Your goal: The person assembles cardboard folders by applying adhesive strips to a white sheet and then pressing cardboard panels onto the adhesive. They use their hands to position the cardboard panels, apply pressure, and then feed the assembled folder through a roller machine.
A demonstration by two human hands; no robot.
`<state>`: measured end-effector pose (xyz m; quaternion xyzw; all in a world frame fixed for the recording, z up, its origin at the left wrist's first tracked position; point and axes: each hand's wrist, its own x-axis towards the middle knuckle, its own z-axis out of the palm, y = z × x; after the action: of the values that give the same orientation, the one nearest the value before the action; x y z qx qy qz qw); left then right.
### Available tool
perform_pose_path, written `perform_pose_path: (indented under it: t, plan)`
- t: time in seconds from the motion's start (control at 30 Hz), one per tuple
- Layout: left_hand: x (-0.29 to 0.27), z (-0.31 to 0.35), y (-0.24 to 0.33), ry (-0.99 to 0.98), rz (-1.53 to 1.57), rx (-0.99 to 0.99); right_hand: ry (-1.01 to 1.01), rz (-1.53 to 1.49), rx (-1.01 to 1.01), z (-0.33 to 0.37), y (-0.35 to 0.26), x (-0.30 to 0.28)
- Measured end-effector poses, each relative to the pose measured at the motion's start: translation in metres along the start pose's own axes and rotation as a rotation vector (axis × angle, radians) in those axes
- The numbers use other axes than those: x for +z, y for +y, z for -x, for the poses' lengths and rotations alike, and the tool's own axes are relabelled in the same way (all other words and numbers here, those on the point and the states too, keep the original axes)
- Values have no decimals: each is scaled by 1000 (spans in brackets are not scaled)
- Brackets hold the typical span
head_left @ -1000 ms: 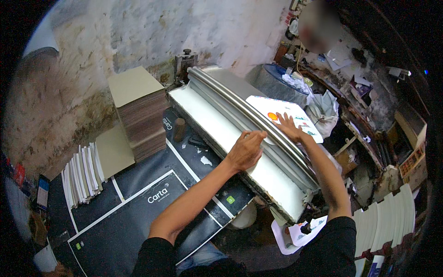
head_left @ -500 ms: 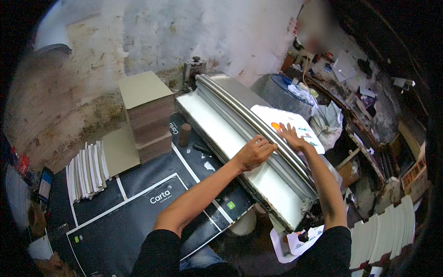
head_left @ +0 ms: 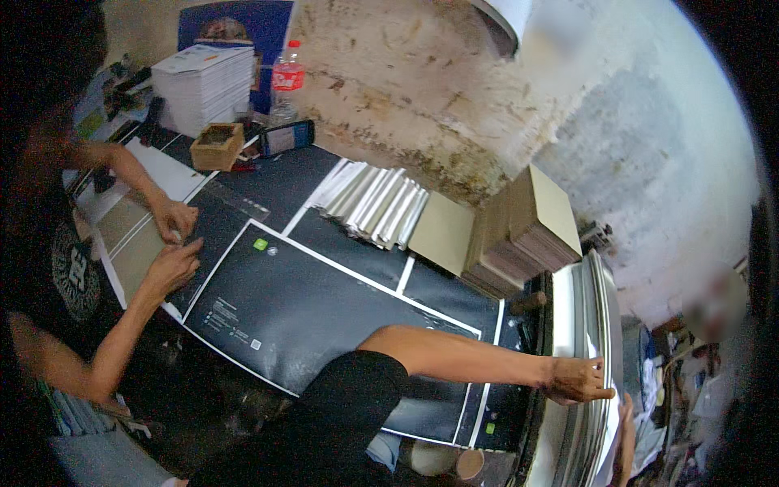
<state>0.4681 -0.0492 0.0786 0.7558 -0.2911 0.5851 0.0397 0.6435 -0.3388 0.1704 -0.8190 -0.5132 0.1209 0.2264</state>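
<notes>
At the right stands a roller machine with long metal rollers [head_left: 602, 312] and a white bed [head_left: 562, 312]. My left hand [head_left: 578, 380] is closed at the near side of the rollers, its fingers curled in; whatever they pinch is too small to make out. My right hand [head_left: 625, 410] is beyond the rollers, mostly hidden by them, so its fingers cannot be read. A white strip, perhaps a sheet edge, shows by the rollers under my left hand. Left of the machine rises a tall stack of greyish-brown boards [head_left: 519, 243], with a wooden peg [head_left: 529, 302] close by.
A dark printed mat [head_left: 324, 316] covers the table. On it lie a fanned row of white booklets [head_left: 369, 203], a phone [head_left: 288, 138] and a wooden box [head_left: 217, 148]. A bottle [head_left: 286, 85] and paper stack [head_left: 203, 89] stand behind. A co-worker's hands [head_left: 172, 243] are over a board at left.
My view has swung left, bringing the co-worker, bottle and phone into sight. My left hand stays closed at the rollers. The right hand, earlier spread on a printed sheet, is now mostly hidden.
</notes>
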Motion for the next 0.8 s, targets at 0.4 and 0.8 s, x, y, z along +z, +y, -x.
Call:
perform_pose_path:
  t: [0.4, 0.8]
  plan:
    - [-202, -28, 5, 235, 129, -107, 434, 563, 21, 135, -136, 73]
    - [-445, -8, 80, -241, 200, -1249, -28, -165, -155, -45, -175, 62]
